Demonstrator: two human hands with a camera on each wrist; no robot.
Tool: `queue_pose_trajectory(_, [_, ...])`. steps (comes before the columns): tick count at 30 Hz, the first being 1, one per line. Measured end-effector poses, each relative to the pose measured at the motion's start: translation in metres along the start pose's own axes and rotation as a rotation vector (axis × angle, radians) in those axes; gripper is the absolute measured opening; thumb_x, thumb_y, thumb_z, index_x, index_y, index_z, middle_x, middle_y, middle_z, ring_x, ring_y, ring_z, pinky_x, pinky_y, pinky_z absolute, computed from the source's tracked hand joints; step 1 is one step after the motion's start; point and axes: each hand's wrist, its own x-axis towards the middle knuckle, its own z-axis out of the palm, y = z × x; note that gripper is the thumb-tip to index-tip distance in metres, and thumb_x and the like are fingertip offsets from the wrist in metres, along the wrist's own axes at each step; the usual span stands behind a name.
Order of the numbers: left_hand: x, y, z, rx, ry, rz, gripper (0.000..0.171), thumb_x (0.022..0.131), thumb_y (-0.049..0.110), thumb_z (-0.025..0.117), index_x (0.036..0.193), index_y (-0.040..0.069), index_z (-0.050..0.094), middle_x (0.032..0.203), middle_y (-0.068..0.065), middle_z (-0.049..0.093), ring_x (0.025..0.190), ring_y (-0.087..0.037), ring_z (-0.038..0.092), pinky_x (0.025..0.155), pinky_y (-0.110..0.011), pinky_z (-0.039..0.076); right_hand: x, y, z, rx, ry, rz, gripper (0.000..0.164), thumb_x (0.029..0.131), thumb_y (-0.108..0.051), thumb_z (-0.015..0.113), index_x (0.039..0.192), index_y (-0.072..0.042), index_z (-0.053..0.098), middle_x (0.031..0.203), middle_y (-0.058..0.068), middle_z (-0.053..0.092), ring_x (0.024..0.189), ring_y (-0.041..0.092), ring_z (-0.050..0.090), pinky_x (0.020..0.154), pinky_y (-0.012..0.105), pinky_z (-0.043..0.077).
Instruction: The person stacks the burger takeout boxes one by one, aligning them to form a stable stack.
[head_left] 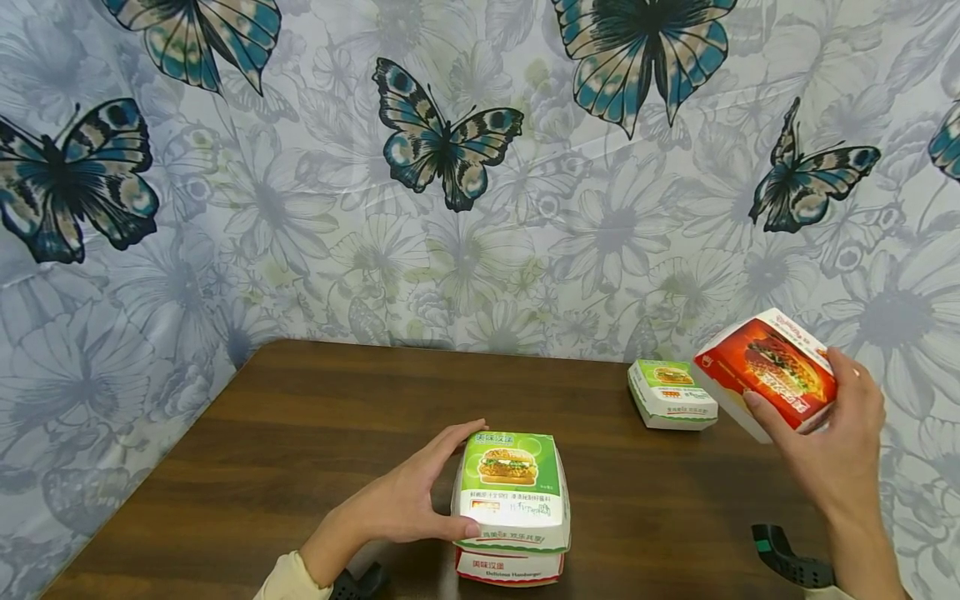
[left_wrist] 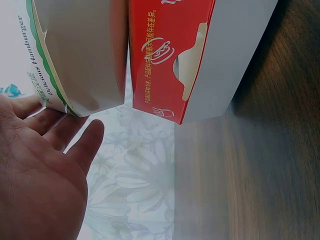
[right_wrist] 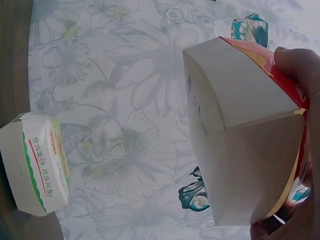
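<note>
In the head view my left hand (head_left: 412, 492) holds a green-and-white hamburger box (head_left: 513, 500) by its left side, thumb at the near corner and fingers at the far one. That box sits on top of a red-and-white hamburger box (head_left: 510, 567), mostly hidden under it; the left wrist view shows the red side (left_wrist: 160, 55) of the lower box. On the right, my right hand (head_left: 832, 442) grips another red-and-white burger box (head_left: 780, 367), tilted and raised above the table, with its pale underside (right_wrist: 250, 165) facing the right wrist camera.
A smaller green-and-white hamburger box (head_left: 672, 396) stands near the table's far right edge, just left of the raised red box. The brown wooden table (head_left: 337, 400) meets a butterfly-print cloth (head_left: 450, 275) behind it. Dark straps (head_left: 791, 554) are on the wrists.
</note>
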Motion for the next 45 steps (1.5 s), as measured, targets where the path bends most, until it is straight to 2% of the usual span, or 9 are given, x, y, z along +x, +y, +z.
queue_pose_trajectory(8, [0.000,0.002,0.000,0.008,0.001,-0.009,0.104,0.081,0.044,0.086,0.160,0.045,0.018,0.165,0.002,0.031,0.145,-0.016,0.039,0.114,-0.062,0.038,-0.002,-0.006,-0.002,0.000,0.015,-0.030,0.091,0.081,-0.018,0.080,0.161,-0.019,0.036,0.161,0.017,0.034,0.145,0.034,0.028,0.120,0.044,0.022])
queue_pose_trajectory(10, [0.000,0.002,0.000,0.012,0.001,-0.009,0.104,0.081,0.045,0.086,0.160,0.046,0.018,0.165,0.001,0.032,0.144,-0.016,0.039,0.114,-0.061,0.039,-0.003,-0.008,-0.002,0.009,0.017,-0.037,0.091,0.081,-0.018,0.080,0.161,-0.019,0.037,0.161,0.017,0.034,0.145,0.034,0.029,0.121,0.045,0.022])
queue_pose_trajectory(17, [-0.001,0.001,0.000,0.019,0.007,0.004,0.104,0.081,0.044,0.085,0.161,0.045,0.018,0.163,0.008,0.032,0.144,-0.016,0.040,0.114,-0.060,0.039,-0.005,-0.014,-0.003,0.027,0.045,-0.070,0.089,0.080,-0.016,0.080,0.159,-0.023,0.040,0.160,0.012,0.038,0.143,0.026,0.032,0.111,0.020,0.020])
queue_pose_trajectory(20, [-0.001,0.002,0.000,0.015,0.006,-0.002,0.103,0.081,0.044,0.085,0.160,0.045,0.018,0.163,0.009,0.031,0.144,-0.016,0.039,0.114,-0.061,0.039,-0.006,-0.017,-0.003,0.036,0.048,-0.088,0.090,0.079,-0.014,0.080,0.159,-0.022,0.041,0.160,0.012,0.039,0.143,0.024,0.033,0.111,0.018,0.019])
queue_pose_trajectory(26, [-0.001,0.004,-0.001,0.007,0.002,-0.011,0.103,0.081,0.044,0.085,0.160,0.045,0.019,0.165,0.003,0.031,0.144,-0.016,0.039,0.114,-0.062,0.039,-0.007,-0.024,-0.006,0.041,0.050,-0.115,0.091,0.078,-0.012,0.081,0.159,-0.022,0.041,0.161,0.009,0.039,0.146,0.017,0.032,0.112,0.016,0.019])
queue_pose_trajectory(28, [-0.001,0.004,-0.001,0.011,0.002,-0.009,0.103,0.081,0.044,0.086,0.160,0.046,0.019,0.164,0.005,0.031,0.144,-0.016,0.039,0.114,-0.061,0.039,-0.008,-0.025,-0.007,0.044,0.045,-0.116,0.091,0.078,-0.012,0.081,0.159,-0.022,0.041,0.161,0.009,0.038,0.147,0.017,0.031,0.118,0.021,0.020])
queue_pose_trajectory(31, [-0.001,0.003,-0.001,0.013,0.002,-0.007,0.104,0.081,0.043,0.086,0.160,0.046,0.019,0.164,0.008,0.031,0.145,-0.016,0.039,0.114,-0.062,0.038,-0.009,-0.028,-0.007,0.037,0.040,-0.117,0.091,0.078,-0.013,0.081,0.159,-0.023,0.040,0.162,0.008,0.038,0.148,0.018,0.030,0.119,0.023,0.019])
queue_pose_trajectory(35, [-0.001,0.003,0.000,0.014,0.004,-0.007,0.103,0.081,0.044,0.085,0.160,0.046,0.019,0.163,0.011,0.030,0.144,-0.016,0.039,0.114,-0.062,0.039,-0.010,-0.031,-0.007,0.026,0.037,-0.125,0.093,0.077,-0.013,0.081,0.159,-0.026,0.040,0.162,0.006,0.038,0.148,0.015,0.030,0.113,0.015,0.019])
queue_pose_trajectory(45, [-0.001,0.001,0.000,0.015,0.007,0.003,0.103,0.081,0.044,0.085,0.160,0.046,0.019,0.163,0.014,0.029,0.146,-0.016,0.038,0.114,-0.062,0.038,-0.014,-0.041,-0.008,0.040,0.007,-0.158,0.095,0.075,-0.008,0.082,0.158,-0.026,0.042,0.161,0.005,0.039,0.145,0.008,0.032,0.107,0.009,0.022])
